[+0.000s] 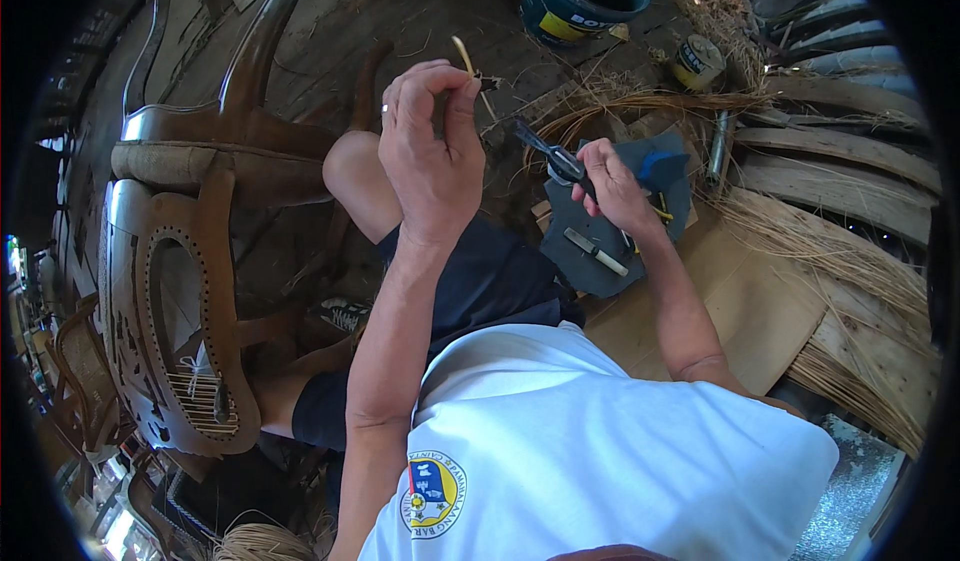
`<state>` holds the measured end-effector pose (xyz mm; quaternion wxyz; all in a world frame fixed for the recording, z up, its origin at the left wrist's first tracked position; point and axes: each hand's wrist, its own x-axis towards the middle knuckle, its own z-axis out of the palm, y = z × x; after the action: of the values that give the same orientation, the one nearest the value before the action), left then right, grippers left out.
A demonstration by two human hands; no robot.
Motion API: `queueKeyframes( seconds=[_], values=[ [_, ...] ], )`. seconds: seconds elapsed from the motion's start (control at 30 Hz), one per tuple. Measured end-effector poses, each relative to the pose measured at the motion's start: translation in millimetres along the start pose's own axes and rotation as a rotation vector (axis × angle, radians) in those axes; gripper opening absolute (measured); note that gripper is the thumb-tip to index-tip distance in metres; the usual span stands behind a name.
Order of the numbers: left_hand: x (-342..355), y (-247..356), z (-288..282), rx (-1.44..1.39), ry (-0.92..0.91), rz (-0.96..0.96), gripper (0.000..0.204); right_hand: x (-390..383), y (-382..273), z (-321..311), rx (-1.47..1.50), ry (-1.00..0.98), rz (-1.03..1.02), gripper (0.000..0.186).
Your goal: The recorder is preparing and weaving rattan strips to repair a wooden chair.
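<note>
My left hand (pixel 435 151) is raised above my knee. Its thumb and index finger pinch a thin pale cane strip (pixel 462 53), whose upper end sticks out past the fingertips. To the right, my right hand (pixel 612 186) is wrapped round the handle of a pair of dark scissors (pixel 552 153), as the tool appears to be; its narrow tip points up and left. Below that hand, a knife with a pale handle (pixel 597 252) lies on a dark grey mat (pixel 585 279). A blue object (pixel 662 172) rests on the mat too, partly covered by my wrist.
A carved wooden chair frame (pixel 222 351) with partly strung cane stands at my left. Ahead are a dark bucket (pixel 548 16) and a tin can (pixel 698 63). Loose cane bundles (pixel 835 251), curved wooden slats (pixel 840 151) and a brown cardboard sheet (pixel 755 311) lie at the right.
</note>
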<state>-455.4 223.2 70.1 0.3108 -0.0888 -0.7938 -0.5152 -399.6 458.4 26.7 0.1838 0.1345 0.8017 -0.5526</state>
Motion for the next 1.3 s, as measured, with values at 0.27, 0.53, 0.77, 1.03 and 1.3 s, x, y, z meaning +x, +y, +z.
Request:
queueKeyframes(
  seconds=[0.27,0.53,0.77,1.03,1.3],
  values=[
    [-61,-19,26,-0.558,-0.556,-1.058,0.015,-5,-9,20,0.055,-0.183,-0.061,0.034],
    [-78,-19,18,-0.511,-0.603,-1.099,0.017,-1,0,38,-0.025,-0.235,-0.086,0.026],
    [-76,-20,3,-0.476,-0.721,-1.125,0.017,9,6,25,0.298,-0.280,-0.001,0.024],
    [-82,-16,3,-0.443,-0.813,-1.043,0.023,11,9,39,0.144,-0.134,-0.036,0.032],
    [-82,-2,-5,-0.325,-0.756,-0.942,0.019,1,10,68,0.054,0.040,-0.176,0.037]
  ],
)
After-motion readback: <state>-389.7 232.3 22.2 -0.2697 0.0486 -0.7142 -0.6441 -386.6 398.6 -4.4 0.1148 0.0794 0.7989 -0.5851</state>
